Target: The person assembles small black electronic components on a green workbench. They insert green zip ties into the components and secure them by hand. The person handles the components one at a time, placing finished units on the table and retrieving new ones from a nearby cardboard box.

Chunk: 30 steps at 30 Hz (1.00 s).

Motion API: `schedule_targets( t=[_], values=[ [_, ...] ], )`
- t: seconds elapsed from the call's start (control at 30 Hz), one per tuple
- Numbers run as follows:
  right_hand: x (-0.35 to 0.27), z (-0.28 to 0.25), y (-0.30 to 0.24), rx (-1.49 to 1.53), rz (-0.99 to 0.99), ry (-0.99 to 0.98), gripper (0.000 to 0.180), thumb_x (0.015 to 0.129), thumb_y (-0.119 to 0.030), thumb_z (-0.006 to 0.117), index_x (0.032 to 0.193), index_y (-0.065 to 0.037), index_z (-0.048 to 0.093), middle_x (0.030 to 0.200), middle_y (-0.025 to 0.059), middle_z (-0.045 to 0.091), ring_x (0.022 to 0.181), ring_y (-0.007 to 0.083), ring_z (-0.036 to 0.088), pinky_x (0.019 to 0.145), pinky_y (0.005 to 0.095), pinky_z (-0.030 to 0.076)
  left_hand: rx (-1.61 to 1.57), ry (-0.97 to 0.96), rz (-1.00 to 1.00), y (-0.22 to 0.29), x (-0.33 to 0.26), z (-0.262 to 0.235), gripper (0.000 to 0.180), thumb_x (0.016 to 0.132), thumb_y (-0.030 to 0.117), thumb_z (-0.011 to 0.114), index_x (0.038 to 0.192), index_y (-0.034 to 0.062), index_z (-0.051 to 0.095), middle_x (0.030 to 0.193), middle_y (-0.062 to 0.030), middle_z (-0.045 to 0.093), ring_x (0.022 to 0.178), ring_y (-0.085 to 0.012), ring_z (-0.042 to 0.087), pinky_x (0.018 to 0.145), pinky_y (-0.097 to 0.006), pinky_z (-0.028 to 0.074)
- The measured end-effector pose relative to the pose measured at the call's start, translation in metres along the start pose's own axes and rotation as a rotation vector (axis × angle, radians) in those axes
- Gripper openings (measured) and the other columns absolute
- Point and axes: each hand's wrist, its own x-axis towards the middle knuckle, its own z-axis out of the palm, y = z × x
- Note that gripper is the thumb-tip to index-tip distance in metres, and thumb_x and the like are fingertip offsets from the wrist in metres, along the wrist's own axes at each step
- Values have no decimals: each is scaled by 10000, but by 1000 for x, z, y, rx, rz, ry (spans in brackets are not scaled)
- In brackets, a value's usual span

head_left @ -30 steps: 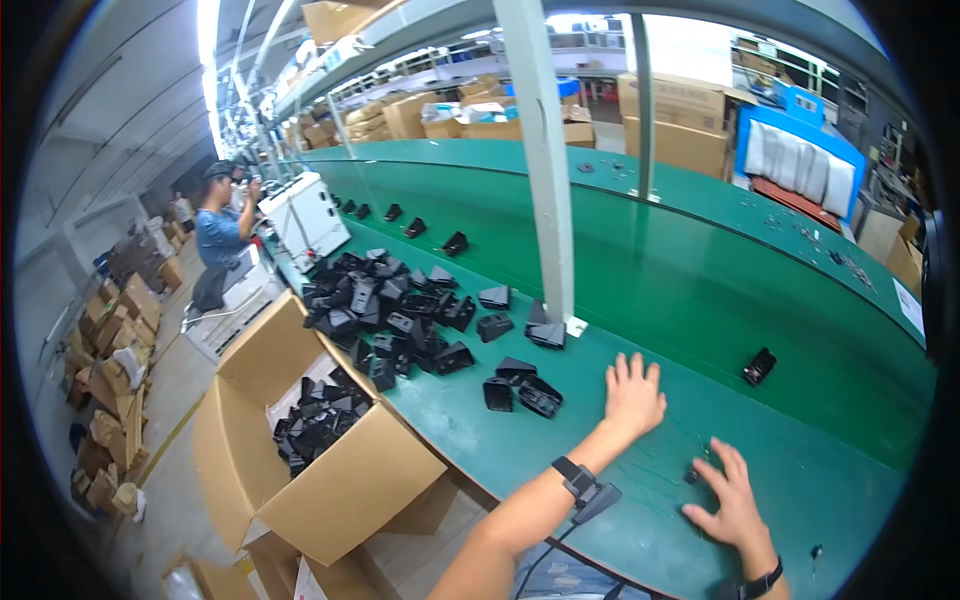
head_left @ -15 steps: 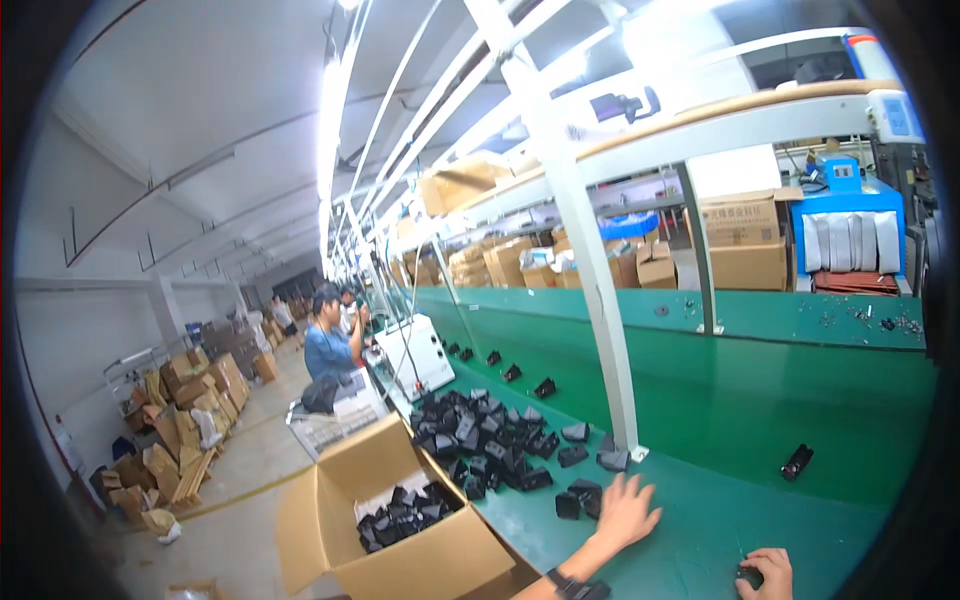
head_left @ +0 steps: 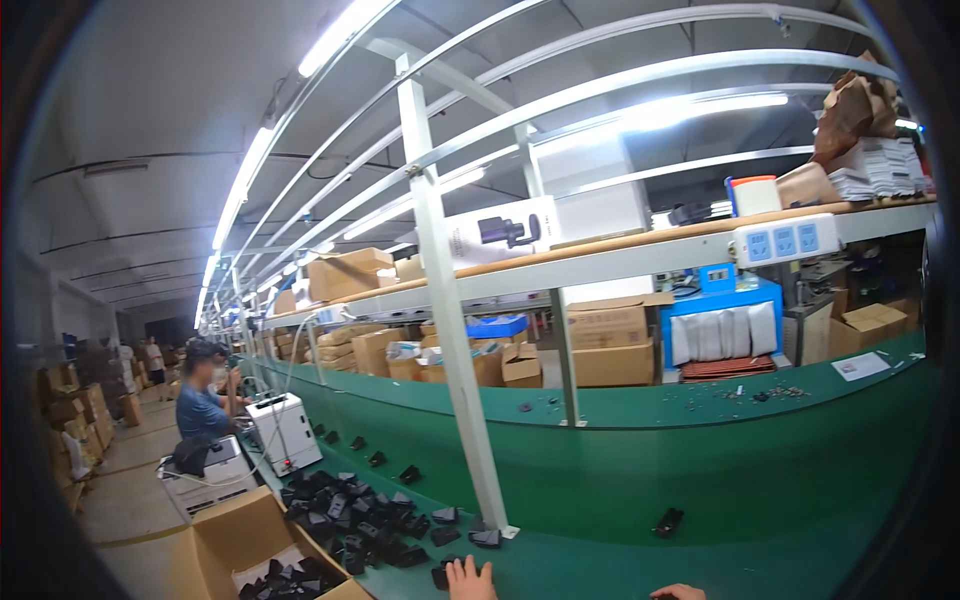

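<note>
At the lower edge, my left hand [head_left: 471,580] reaches over the green bench with its fingers stretched out and apart. Its fingertips are at a black angular plastic part [head_left: 440,574], seemingly touching it. My right hand [head_left: 682,592] is farther right, mostly cut off by the picture's edge. Its fingers are curled round a small black part, of which only a dark sliver shows. Left of my left hand lies a heap of black plastic parts [head_left: 350,515]. A few loose ones, such as a black wedge-shaped part [head_left: 485,538], lie close by.
An open cardboard box [head_left: 215,530] holding black parts stands at the lower left. A metal post [head_left: 455,350] rises from the bench. One black piece [head_left: 668,522] lies on the sunken green strip [head_left: 580,470]. Beyond the white machine [head_left: 285,435], a person [head_left: 203,405] works.
The view has swung right and up, so everything sits lower and farther left. My left hand has closed in on the black part beside it. My right hand stays curled.
</note>
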Motion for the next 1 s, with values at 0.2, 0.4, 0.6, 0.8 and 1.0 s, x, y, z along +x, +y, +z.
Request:
schedule_targets(
  t=[0.2,0.4,0.6,0.8,1.0],
  values=[
    [2,-1,-3,130,159,74,249,850,-143,749,1054,-27,666,981,108,723,867,181,692,764,308,550,-101,70,73,-6,-7,6,525,757,148,699,1261,37,604,1333,-257,505,1282,-424,435,1150,-570,240],
    [1,6,11,266,244,180,241,863,-139,751,1053,-20,664,912,63,709,821,138,658,732,296,543,-328,201,156,21,-1,-38,383,768,168,721,1128,85,622,1233,-178,538,1167,-396,469,1035,-566,341],
    [3,1,16,342,400,138,227,896,-150,721,1085,-30,686,881,43,688,800,107,619,717,282,523,-915,224,192,80,16,-61,217,824,143,664,1027,68,680,1137,-157,657,1067,-366,609,944,-444,477],
    [6,4,10,364,284,168,283,916,-146,709,1170,-25,674,862,2,641,774,80,570,713,231,483,-1253,-99,425,167,31,-50,159,897,123,624,987,23,707,1010,-143,698,997,-299,664,889,-366,515],
    [-3,0,50,413,321,161,278,924,-109,703,1186,-30,648,936,-2,614,822,72,558,718,208,460,-1223,-264,611,219,26,-35,414,827,350,739,1056,33,604,1020,-89,591,973,-285,530,873,-379,458]
  ],
)
